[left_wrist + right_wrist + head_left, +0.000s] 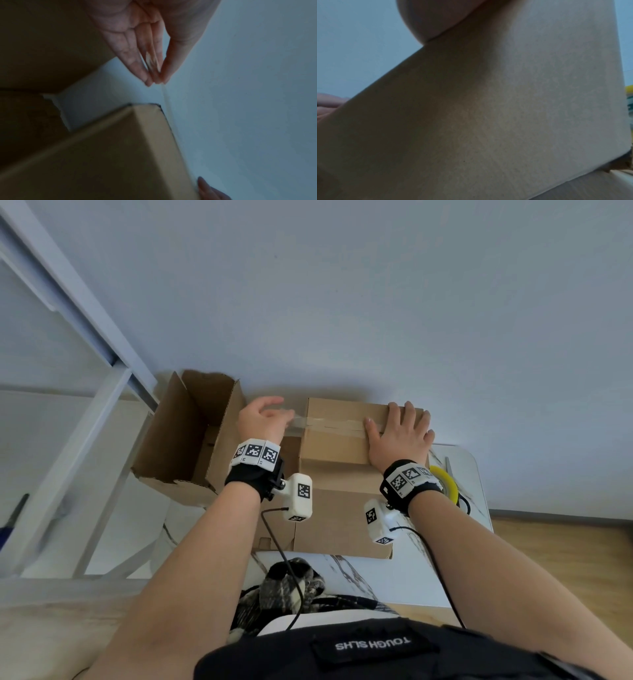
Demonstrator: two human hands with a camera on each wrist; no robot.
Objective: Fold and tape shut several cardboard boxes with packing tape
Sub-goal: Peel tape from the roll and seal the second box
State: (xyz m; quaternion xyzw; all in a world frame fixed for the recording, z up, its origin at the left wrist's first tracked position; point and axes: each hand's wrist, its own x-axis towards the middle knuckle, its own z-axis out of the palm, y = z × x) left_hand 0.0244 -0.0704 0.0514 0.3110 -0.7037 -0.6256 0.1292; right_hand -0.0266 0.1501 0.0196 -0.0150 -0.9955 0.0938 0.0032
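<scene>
1. Right hand (399, 433) lies flat, fingers spread, palm down on top of the closed box (337, 446), pressing on the end of the strip of clear tape (329, 424) along its seam.
2. Left hand (262, 419) is just beside that box's left edge, thumb and fingertips (149, 81) pinching the free end of the tape, which stretches taut from the box top.
3. Left of the left hand stands an open box (186, 436), flaps up.
4. Near the right wrist, a yellow tape roll (445, 481) sits on the white table (411, 577).
</scene>
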